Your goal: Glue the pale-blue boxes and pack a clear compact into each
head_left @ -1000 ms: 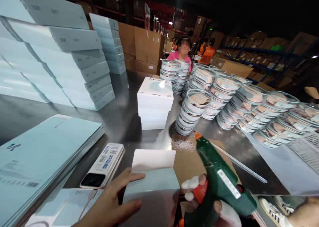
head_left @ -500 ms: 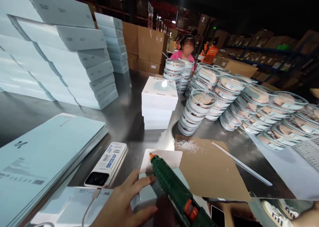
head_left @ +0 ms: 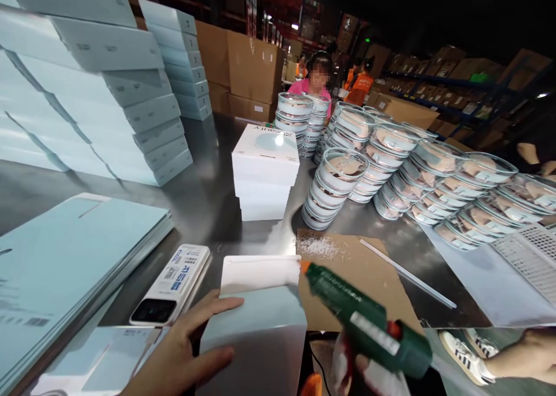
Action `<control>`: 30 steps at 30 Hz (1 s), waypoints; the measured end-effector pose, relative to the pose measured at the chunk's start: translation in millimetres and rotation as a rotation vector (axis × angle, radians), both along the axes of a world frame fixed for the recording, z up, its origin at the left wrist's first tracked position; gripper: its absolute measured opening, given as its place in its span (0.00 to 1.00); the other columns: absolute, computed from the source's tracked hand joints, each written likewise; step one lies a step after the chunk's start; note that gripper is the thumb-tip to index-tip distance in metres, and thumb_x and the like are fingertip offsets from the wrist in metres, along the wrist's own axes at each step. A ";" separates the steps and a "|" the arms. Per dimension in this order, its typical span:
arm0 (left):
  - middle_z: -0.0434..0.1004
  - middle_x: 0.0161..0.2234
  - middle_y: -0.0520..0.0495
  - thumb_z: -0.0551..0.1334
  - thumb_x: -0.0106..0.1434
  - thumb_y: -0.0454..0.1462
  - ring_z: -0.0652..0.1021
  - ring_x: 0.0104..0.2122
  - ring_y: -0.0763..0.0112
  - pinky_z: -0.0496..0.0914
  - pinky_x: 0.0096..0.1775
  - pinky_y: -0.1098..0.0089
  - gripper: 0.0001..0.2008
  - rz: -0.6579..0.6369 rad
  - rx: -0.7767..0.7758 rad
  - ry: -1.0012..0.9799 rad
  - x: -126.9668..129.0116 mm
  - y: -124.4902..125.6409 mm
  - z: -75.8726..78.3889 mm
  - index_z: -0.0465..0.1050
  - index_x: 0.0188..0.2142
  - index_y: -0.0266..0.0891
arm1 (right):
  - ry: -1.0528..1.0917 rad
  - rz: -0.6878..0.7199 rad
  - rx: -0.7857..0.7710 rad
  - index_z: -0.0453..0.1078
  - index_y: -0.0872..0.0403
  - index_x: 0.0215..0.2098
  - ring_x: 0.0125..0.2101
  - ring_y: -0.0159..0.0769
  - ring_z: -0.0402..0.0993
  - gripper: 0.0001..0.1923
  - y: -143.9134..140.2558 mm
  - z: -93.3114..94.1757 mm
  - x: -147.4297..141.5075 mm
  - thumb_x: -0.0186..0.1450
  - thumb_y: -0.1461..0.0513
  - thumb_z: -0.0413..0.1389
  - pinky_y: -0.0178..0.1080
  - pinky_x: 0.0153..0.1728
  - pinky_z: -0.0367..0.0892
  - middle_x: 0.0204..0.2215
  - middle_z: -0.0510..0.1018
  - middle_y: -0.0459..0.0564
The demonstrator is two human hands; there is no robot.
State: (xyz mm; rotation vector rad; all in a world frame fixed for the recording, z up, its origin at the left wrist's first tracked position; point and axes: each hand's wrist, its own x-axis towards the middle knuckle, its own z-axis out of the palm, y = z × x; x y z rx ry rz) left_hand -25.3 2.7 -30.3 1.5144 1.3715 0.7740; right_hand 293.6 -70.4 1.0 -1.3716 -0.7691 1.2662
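Pale blue card covers the box (head_left: 256, 312) at the bottom centre of the frame, its white flap (head_left: 260, 272) standing out from the far edge. The person's left hand (head_left: 185, 349) lies against the box's left side, forefinger along the top and thumb lower down, the two spread well apart rather than clamped. At the lower right of centre, the right hand (head_left: 362, 370), blurred and with white coverings on some fingers, is closed around the handle of a green glue gun (head_left: 369, 321). The gun's orange nozzle (head_left: 306, 266) points left at the flap's right corner; whether it touches cannot be told.

Under the gun lies a brown cardboard sheet (head_left: 384, 292) with white shavings (head_left: 319, 246) scattered at its upper left, and a translucent glue stick (head_left: 408, 273) crosses its right edge. A white power bank (head_left: 171, 286) sits left of the box, beside flat pale blue cartons (head_left: 87, 239). Mid-frame stands a stack of white boxes (head_left: 266, 173), with round clear-lidded containers (head_left: 334, 193) ranged to its right.
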 end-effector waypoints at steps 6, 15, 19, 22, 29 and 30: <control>0.75 0.63 0.43 0.74 0.45 0.35 0.64 0.68 0.41 0.61 0.64 0.47 0.28 -0.104 -0.042 -0.016 -4.2 3.1 -2.9 0.83 0.49 0.52 | 0.046 -0.187 -0.181 0.78 0.52 0.33 0.34 0.50 0.84 0.25 43.3 0.3 57.8 0.50 0.42 0.68 0.46 0.35 0.78 0.29 0.84 0.53; 0.67 0.68 0.42 0.75 0.48 0.41 0.59 0.70 0.39 0.58 0.66 0.47 0.27 -0.143 -0.024 -0.034 -1.5 1.0 -22.9 0.81 0.50 0.50 | -0.166 0.114 0.203 0.48 0.40 0.71 0.58 0.44 0.73 0.60 30.3 -6.5 2.6 0.49 0.55 0.76 0.43 0.59 0.67 0.62 0.73 0.53; 0.63 0.67 0.41 0.74 0.53 0.49 0.69 0.64 0.42 0.70 0.58 0.54 0.22 -0.049 0.032 -0.331 8.0 -5.1 -31.6 0.74 0.45 0.48 | -0.074 0.473 0.276 0.26 0.37 0.73 0.61 0.44 0.71 0.58 34.8 -25.8 -39.8 0.63 0.51 0.66 0.49 0.62 0.64 0.63 0.69 0.55; 0.71 0.56 0.42 0.70 0.61 0.50 0.76 0.56 0.52 0.73 0.53 0.59 0.21 0.002 0.154 -0.533 12.6 -6.3 -32.3 0.65 0.49 0.50 | -0.318 0.489 0.326 0.45 0.37 0.72 0.59 0.45 0.72 0.41 33.0 -32.9 -38.0 0.68 0.56 0.61 0.47 0.59 0.67 0.60 0.71 0.54; 0.70 0.47 0.43 0.60 0.68 0.53 0.73 0.53 0.56 0.69 0.57 0.60 0.18 -0.355 0.170 -0.171 0.4 11.7 -2.2 0.81 0.43 0.47 | -0.695 0.598 0.730 0.65 0.30 0.64 0.51 0.42 0.77 0.38 51.7 -2.7 -40.4 0.61 0.67 0.64 0.41 0.50 0.73 0.53 0.76 0.49; 0.70 0.47 0.43 0.61 0.67 0.53 0.74 0.52 0.57 0.71 0.55 0.62 0.17 -0.361 0.146 -0.163 -1.4 15.5 4.2 0.82 0.42 0.47 | -0.682 0.606 0.699 0.67 0.31 0.62 0.52 0.43 0.76 0.35 53.3 0.4 -39.4 0.61 0.66 0.64 0.43 0.52 0.72 0.54 0.76 0.50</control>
